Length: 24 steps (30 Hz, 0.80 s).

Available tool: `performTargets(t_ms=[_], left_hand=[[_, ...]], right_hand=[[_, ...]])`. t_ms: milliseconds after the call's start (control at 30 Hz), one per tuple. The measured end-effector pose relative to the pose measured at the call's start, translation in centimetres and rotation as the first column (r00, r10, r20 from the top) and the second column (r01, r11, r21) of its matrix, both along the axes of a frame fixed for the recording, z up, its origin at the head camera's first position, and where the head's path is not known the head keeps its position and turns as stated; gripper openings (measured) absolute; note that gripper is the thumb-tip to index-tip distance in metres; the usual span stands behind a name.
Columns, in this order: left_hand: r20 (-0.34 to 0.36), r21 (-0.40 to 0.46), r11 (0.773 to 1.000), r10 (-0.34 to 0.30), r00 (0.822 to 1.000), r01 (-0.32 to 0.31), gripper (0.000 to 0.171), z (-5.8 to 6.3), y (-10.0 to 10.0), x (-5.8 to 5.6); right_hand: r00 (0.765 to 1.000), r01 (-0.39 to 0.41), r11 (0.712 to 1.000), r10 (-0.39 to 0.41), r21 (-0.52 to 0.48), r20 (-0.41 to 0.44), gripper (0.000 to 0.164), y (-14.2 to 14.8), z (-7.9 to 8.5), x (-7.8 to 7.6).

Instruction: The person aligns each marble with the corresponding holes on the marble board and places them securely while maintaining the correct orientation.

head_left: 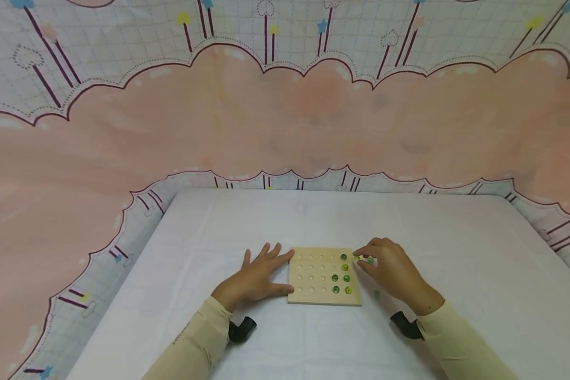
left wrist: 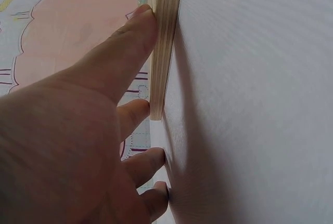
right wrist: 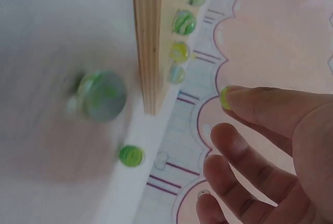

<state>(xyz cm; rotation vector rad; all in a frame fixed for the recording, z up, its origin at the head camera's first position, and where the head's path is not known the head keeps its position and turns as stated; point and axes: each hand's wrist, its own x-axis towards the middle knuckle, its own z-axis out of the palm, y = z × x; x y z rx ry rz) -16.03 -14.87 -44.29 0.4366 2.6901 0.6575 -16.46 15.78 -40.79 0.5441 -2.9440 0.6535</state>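
A light wooden board [head_left: 312,277] with rows of round hollows lies on the white table, several green and yellow-green marbles [head_left: 346,278] seated in its two right-hand columns. My left hand [head_left: 255,278] is spread at the board's left edge. Its thumb [left wrist: 132,42] and index fingertip touch that edge, the other fingers stretching past the corner. Beside the upper right corner, my right hand [head_left: 393,272] pinches a yellow-green marble [right wrist: 225,98] between thumb and index finger, held above the board's level. Its remaining fingers are loosely bent.
Two loose green marbles lie on the table right of the board: one [head_left: 370,259] by the right fingertips, another [head_left: 377,294] nearer me, under the hand. A patterned cloth [head_left: 285,121] with pink cloud shapes hangs behind the table. Both wrists carry a black camera mount [head_left: 242,330].
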Motion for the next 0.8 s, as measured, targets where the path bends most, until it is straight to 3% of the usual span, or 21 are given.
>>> performTargets(t_ms=[233, 567, 800], left_hand=[[0.005, -0.003, 1.0, -0.003, 1.0, 0.003, 0.087, 0.1, 0.1, 0.0], [0.007, -0.019, 1.0, 0.017, 1.0, -0.017, 0.087, 0.0, 0.0, -0.1], [0.005, -0.01, 1.0, 0.004, 1.0, -0.003, 0.087, 0.0, 0.2, -0.2]], right_hand=[[0.998, -0.059, 0.998, 0.058, -0.026, -0.006, 0.017, -1.1, -0.3, -0.4], [0.99, -0.083, 0.996, 0.084, -0.012, 0.115, 0.016, -2.9, -0.7, -1.6], [0.986, -0.073, 0.997, 0.073, -0.009, 0.149, 0.013, -3.5, -1.3, -1.7]])
